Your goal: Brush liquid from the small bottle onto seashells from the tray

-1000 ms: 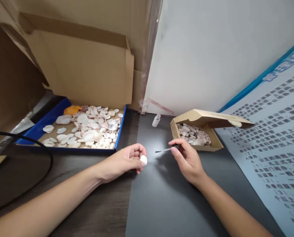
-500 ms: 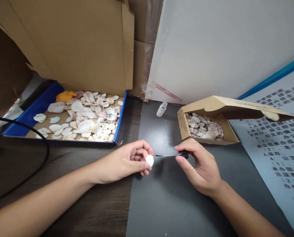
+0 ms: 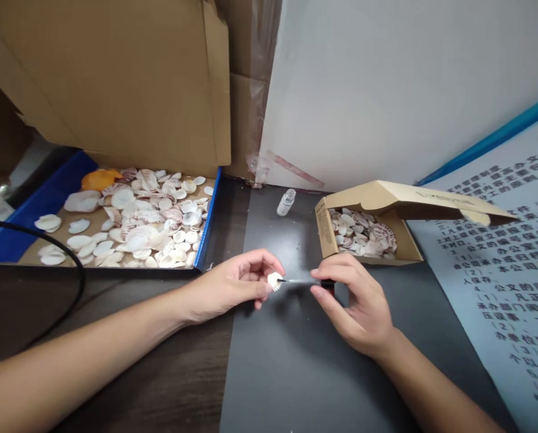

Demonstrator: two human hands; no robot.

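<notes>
Between thumb and fingers, my left hand (image 3: 244, 281) pinches a small white ribbed seashell (image 3: 275, 281) above the dark table. My right hand (image 3: 354, 300) is closed on the black cap of a thin brush applicator (image 3: 300, 281), which points left. The brush's dark tip meets the shell's face. Beyond my hands a small clear glass bottle (image 3: 286, 203) stands uncapped on the grey mat (image 3: 269, 373).
At the left, a blue-edged box (image 3: 210, 222) with a raised cardboard lid holds many shells. A smaller cardboard box (image 3: 327, 231) of shells sits at the right, lid partly raised. A black cable (image 3: 77, 294) curves at far left; a printed sheet (image 3: 490, 252) lies right.
The brush tip has moved left from just beside the shell onto it. The shell has turned slightly in my left hand. The whole view has shifted a little to the right.
</notes>
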